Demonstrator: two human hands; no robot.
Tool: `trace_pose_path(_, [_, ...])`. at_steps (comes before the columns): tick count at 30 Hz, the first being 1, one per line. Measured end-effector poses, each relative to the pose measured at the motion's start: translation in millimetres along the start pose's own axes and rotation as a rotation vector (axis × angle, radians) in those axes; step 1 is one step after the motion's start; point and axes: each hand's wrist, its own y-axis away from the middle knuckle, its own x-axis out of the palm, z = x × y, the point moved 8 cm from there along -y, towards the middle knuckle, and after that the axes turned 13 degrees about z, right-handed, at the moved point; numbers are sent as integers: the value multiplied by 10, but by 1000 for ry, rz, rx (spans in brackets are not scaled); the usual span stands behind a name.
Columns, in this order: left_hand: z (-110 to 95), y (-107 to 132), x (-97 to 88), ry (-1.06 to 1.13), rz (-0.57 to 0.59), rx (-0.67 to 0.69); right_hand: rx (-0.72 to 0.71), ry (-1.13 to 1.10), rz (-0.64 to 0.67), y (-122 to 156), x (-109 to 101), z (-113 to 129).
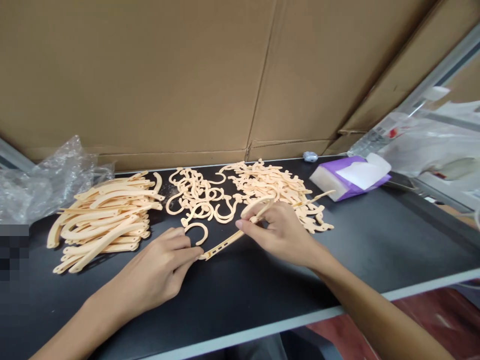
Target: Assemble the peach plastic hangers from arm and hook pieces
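My left hand [165, 262] pinches the near end of a thin cream plastic hanger piece [225, 243] with slots along it. My right hand [281, 232] grips the other end, its thumb and fingers closed together. A curved cream part [257, 204] rises from the right fingers, and a thin strip [318, 197] shows beyond that hand; whether these join is hidden. Beside the left fingertips is a C-shaped hook [202, 232]; I cannot tell if it is held. Loose hanger hooks [195, 190] lie behind the hands.
Curved hanger arms [108, 215] are stacked on the left, near crumpled clear plastic [48, 180]. Small wavy pieces [270, 182] form a pile behind my right hand. A purple tissue pack [348, 175] stands right on the black table [393, 240]. Cardboard [168, 75] walls the back.
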Motion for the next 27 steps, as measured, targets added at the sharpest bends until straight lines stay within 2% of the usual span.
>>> trace_pose_path(5, [-35, 12, -37, -37, -112, 76, 72, -29, -18, 13, -24, -66])
trace_pose_path(13, [-97, -11, -26, -44, -172, 70, 159, -141, -26, -1, 7, -217])
trace_pose_path(17, [-117, -21, -7, -89, -158, 51, 151, -139, -43, -4, 16, -213])
trace_pose_path(21, [-138, -8, -72, -174, -188, 46, 128, -114, -55, 15, -9, -147])
trace_pose_path(27, [-166, 30, -175, -127, -252, 61, 52, -151, -139, 48, -93, -31])
